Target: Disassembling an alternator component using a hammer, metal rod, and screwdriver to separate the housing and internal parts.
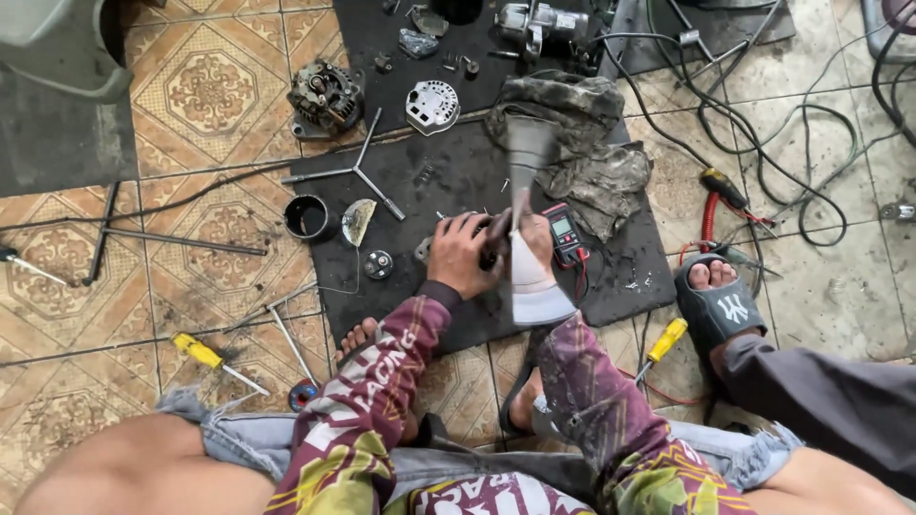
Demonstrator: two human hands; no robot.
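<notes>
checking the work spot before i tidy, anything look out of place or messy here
Yes. Small screws and parts lie loose on the black mat around both hands. Two yellow screwdrivers lie off the mat on the tiles, and black cables sprawl tangled at upper right.

We see soft, even daylight with only faint shadows; the black rubber mat [477, 172] stays dark; the tiled floor [205, 95] shows mild sheen; edges bow slightly; the grey funnel-shaped piece [528, 229] looks motion-blurred.
</notes>
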